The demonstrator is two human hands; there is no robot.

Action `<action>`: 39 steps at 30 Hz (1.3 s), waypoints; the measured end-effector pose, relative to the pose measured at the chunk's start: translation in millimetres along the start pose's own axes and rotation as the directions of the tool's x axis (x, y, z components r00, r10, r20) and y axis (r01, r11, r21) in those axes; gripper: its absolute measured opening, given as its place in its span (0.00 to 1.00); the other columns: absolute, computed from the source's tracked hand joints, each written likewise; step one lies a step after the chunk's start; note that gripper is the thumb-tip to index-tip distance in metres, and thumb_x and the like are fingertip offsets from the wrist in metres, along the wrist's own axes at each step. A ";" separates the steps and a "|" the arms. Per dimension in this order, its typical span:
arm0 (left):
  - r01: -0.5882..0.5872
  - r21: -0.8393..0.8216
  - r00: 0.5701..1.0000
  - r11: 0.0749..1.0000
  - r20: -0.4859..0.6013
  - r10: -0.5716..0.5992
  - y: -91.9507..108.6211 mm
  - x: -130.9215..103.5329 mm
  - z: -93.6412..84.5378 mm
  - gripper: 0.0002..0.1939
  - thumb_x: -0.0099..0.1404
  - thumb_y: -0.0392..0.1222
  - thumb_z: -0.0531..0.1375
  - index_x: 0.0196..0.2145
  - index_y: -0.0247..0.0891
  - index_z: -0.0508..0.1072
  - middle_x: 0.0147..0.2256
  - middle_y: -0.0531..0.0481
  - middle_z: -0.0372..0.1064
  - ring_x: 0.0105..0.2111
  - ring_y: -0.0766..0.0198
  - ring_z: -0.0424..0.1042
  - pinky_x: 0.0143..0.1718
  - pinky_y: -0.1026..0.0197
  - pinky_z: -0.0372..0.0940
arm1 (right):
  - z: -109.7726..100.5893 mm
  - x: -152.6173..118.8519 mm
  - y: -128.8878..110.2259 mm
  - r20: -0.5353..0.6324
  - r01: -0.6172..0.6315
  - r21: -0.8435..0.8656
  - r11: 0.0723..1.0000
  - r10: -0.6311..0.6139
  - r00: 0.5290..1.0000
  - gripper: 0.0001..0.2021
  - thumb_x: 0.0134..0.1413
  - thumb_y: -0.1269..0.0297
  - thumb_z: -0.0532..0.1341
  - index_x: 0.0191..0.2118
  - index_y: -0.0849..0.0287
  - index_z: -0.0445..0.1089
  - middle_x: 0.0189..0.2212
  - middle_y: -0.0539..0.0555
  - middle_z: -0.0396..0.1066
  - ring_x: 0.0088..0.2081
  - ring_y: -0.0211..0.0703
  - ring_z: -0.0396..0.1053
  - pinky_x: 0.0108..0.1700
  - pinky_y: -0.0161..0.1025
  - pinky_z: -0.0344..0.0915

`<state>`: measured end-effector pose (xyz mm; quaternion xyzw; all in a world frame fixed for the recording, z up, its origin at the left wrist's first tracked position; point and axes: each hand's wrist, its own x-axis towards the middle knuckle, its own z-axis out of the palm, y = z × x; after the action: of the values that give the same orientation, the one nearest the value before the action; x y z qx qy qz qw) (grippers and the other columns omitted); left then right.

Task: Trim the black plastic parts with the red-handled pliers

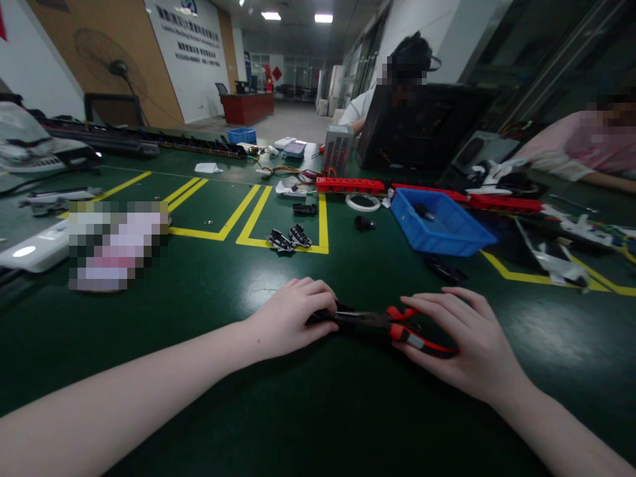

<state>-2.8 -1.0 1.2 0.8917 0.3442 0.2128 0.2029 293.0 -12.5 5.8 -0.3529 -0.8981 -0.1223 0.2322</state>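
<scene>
My right hand (pixel 470 334) grips the red-and-black handles of a pair of long-nose pliers (pixel 397 324). Their jaws point left, to a small black part (pixel 320 317) that my left hand (pixel 295 318) pinches between thumb and fingers. The jaw tips reach this part, but my fingers cover most of it, so its kind does not show. Both hands are just above the dark green table (pixel 278 404). Farther back, black-and-silver plastic pieces (pixel 288 238) lie beside a yellow tape line, with a small black piece (pixel 305 209) behind them.
A blue bin (pixel 442 222) holding a dark part stands right of centre, with a black piece (pixel 446 269) in front. Behind it run red power strips (pixel 350 184). A white tape ring (pixel 362 202) lies nearby. Two other people sit across the table, near a black monitor (pixel 422 129).
</scene>
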 end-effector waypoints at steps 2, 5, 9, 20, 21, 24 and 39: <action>0.000 -0.003 1.000 1.000 0.000 0.000 0.3 0.2 -0.3 0.05 0.64 0.38 0.62 0.38 0.38 0.70 0.45 0.49 0.69 0.45 0.57 0.68 0.46 0.53 0.63 | 0.0 0.4 -0.3 0.003 0.003 0.001 1.000 -0.003 1.000 0.22 0.52 0.58 0.64 0.52 0.56 0.64 0.42 0.57 0.74 0.42 0.52 0.72 0.50 0.53 0.61; 0.001 -0.007 1.000 1.000 0.002 -0.001 1.4 0.2 -1.0 0.05 0.64 0.37 0.62 0.39 0.39 0.70 0.46 0.49 0.69 0.45 0.57 0.68 0.46 0.53 0.63 | -0.2 0.7 -1.5 0.001 0.006 -0.001 1.000 -0.006 1.000 0.22 0.52 0.58 0.64 0.51 0.56 0.64 0.42 0.57 0.74 0.41 0.51 0.72 0.49 0.53 0.61; 0.005 -0.009 1.000 1.000 0.007 -0.005 2.3 -0.4 -1.3 0.06 0.65 0.38 0.62 0.40 0.39 0.70 0.46 0.49 0.69 0.45 0.57 0.68 0.47 0.52 0.63 | -0.4 0.9 -4.0 -0.004 0.006 0.000 1.000 -0.006 1.000 0.21 0.51 0.58 0.64 0.50 0.57 0.65 0.41 0.57 0.74 0.40 0.51 0.73 0.48 0.52 0.61; -0.006 -0.004 1.000 1.000 0.002 0.006 0.1 0.4 0.3 0.06 0.65 0.37 0.62 0.40 0.39 0.69 0.47 0.50 0.69 0.45 0.58 0.68 0.47 0.53 0.62 | -0.4 1.1 -7.7 0.001 0.012 -0.001 1.000 -0.012 1.000 0.19 0.53 0.58 0.63 0.49 0.59 0.65 0.40 0.58 0.74 0.39 0.49 0.72 0.45 0.49 0.61; -0.006 -0.004 1.000 1.000 0.002 0.006 0.0 0.5 0.5 0.06 0.65 0.37 0.62 0.40 0.39 0.69 0.47 0.50 0.69 0.45 0.58 0.68 0.47 0.53 0.62 | -0.1 0.9 -7.8 0.001 0.009 0.001 1.000 -0.009 1.000 0.19 0.52 0.58 0.64 0.49 0.59 0.65 0.40 0.58 0.74 0.39 0.49 0.72 0.45 0.49 0.61; -0.007 -0.006 1.000 1.000 0.001 0.007 -0.2 0.2 0.6 0.06 0.65 0.37 0.62 0.40 0.39 0.69 0.47 0.50 0.69 0.46 0.58 0.68 0.47 0.53 0.63 | 1.0 0.6 -7.8 0.004 0.000 0.006 1.000 0.000 1.000 0.19 0.52 0.58 0.64 0.49 0.59 0.65 0.40 0.58 0.74 0.39 0.49 0.72 0.45 0.49 0.61; -0.013 0.018 1.000 1.000 0.011 0.013 -0.4 -0.4 0.5 0.07 0.65 0.37 0.62 0.41 0.39 0.69 0.47 0.50 0.68 0.45 0.57 0.67 0.47 0.52 0.63 | 1.5 1.9 -8.5 -0.001 0.002 0.006 1.000 -0.002 1.000 0.20 0.52 0.57 0.64 0.49 0.60 0.65 0.40 0.58 0.74 0.39 0.49 0.72 0.46 0.49 0.61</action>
<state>-3.1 -1.1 0.5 0.8968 0.3392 0.2063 0.1953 285.4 -16.9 5.0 -0.3511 -0.8987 -0.1199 0.2337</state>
